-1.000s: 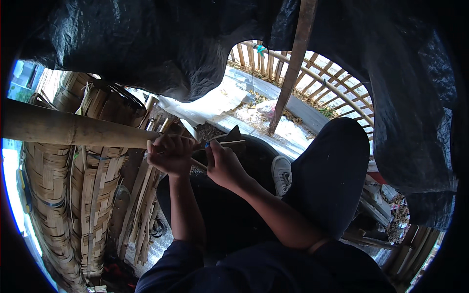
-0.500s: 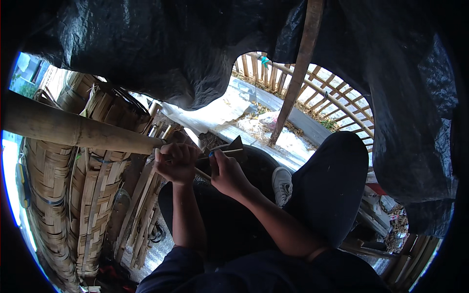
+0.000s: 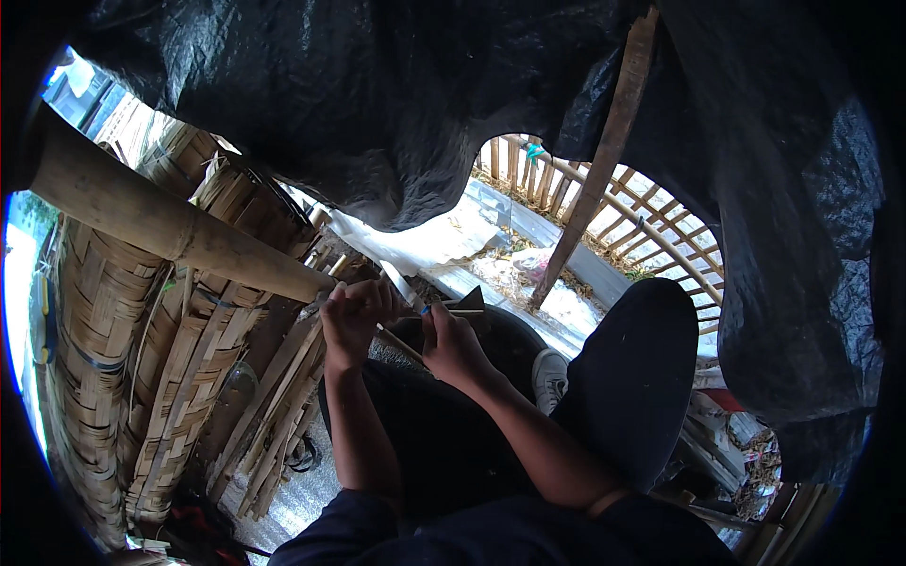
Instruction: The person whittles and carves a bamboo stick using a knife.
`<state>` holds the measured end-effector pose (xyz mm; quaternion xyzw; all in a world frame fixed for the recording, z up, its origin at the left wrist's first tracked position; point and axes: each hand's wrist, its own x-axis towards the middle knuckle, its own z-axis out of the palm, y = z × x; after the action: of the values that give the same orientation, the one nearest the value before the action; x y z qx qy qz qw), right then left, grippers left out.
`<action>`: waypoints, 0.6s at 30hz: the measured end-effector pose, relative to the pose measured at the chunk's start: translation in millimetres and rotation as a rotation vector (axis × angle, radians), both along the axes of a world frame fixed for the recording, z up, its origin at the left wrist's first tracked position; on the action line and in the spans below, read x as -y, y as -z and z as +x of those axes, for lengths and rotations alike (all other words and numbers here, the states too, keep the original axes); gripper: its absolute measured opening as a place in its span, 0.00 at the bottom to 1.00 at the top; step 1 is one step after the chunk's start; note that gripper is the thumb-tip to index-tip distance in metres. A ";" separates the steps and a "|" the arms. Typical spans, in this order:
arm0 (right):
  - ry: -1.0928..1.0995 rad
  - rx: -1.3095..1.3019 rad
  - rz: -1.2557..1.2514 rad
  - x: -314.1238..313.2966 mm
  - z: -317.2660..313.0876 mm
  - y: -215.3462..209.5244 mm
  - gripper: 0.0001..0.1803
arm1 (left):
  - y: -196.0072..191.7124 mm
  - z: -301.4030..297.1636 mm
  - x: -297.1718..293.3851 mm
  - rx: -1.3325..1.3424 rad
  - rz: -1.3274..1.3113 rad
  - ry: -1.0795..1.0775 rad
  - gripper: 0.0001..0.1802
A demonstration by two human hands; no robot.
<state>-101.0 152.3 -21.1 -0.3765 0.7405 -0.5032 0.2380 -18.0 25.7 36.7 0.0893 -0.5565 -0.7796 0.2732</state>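
My left hand (image 3: 357, 321) is closed in a fist beside the lower end of a thick bamboo pole (image 3: 208, 241); what lies inside its fingers is hidden. Just right of it, my right hand (image 3: 455, 347) is pinched round a thin pale strip (image 3: 463, 312) whose end sticks out past the thumb. Something small and blue (image 3: 427, 310) shows at that thumb. Behind the strip rises a dark, pointed flat piece (image 3: 473, 299), too dim to name. A slim stick (image 3: 400, 344) slants between the two hands and passes under the right one.
Woven bamboo panels (image 3: 113, 377) and a bundle of split bamboo (image 3: 274, 429) stand on my left. Black plastic sheeting (image 3: 311, 113) hangs ahead and to the right. A wooden slat (image 3: 604, 151) slants down before a bamboo fence (image 3: 661, 222). My bent knee (image 3: 632, 358) is on the right.
The whole view has shifted, so the pole and both hands now appear lower and further right. Both hands remain closed and near each other.
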 end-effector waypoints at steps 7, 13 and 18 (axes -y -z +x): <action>-0.052 -0.015 0.041 11.6 13.7 3.2 0.08 | 15.4 3.7 18.7 -0.217 -0.091 -0.202 0.27; 0.033 -0.016 0.120 20.3 16.1 14.5 0.09 | 20.2 10.8 26.0 -0.291 0.185 -0.016 0.29; -0.006 -0.032 0.122 28.4 19.6 20.9 0.10 | 33.7 15.1 34.7 -0.331 0.331 -0.144 0.27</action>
<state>-81.4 123.9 -42.1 -0.3716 0.7722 -0.4504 0.2504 -2.9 -9.0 3.0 0.0434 -0.3611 -0.8427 0.3970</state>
